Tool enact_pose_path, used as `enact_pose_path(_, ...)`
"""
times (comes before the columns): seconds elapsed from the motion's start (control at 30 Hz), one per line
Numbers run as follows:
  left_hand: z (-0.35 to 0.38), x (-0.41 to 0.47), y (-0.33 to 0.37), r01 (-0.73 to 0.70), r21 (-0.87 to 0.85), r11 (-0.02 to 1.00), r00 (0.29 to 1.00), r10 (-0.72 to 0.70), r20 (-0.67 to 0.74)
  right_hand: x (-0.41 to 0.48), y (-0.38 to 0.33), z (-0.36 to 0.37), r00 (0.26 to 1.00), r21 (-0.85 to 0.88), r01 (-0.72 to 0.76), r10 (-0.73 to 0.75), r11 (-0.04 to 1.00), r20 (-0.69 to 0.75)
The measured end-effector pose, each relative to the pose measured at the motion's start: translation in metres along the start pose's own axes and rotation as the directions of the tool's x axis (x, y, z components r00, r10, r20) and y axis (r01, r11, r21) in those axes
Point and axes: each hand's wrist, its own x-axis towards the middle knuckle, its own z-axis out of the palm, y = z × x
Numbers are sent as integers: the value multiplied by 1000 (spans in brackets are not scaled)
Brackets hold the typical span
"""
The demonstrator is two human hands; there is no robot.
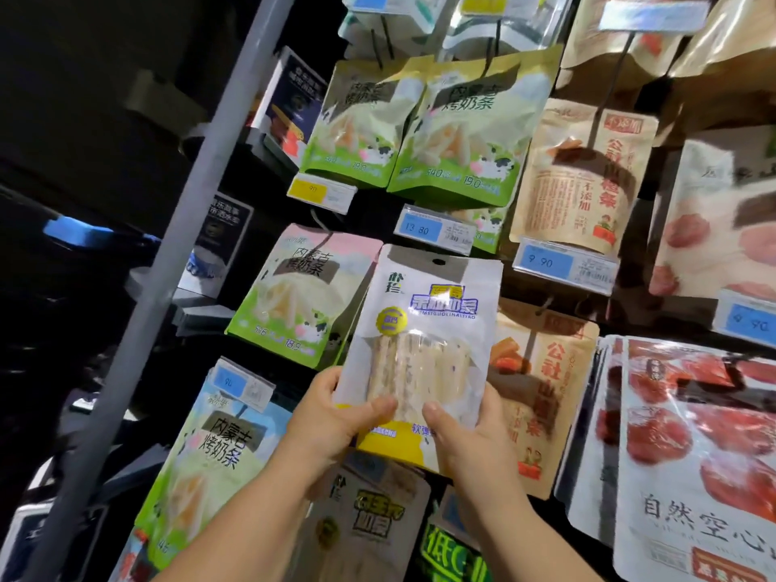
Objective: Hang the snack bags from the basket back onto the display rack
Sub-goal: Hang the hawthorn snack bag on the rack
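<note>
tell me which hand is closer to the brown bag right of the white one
Right. The right hand grips the lower right edge of the white snack bag, beside the brown bag; the left hand grips its lower left edge, on the far side.

We have a single view, from a wide-angle camera on the head, facing forward and tilted upward, close to the display rack.
</note>
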Motion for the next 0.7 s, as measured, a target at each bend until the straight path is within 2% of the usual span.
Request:
enact_pose_path(0.3, -14, 6, -8, -82, -54, 995, 997, 82, 3, 6, 4, 13, 998, 23, 36, -37, 999, 47)
enact_pose_path(0.7, -15, 16, 1, -97, -75, 992, 995, 98, 9, 17, 2, 21, 998, 18, 57, -57, 998, 30)
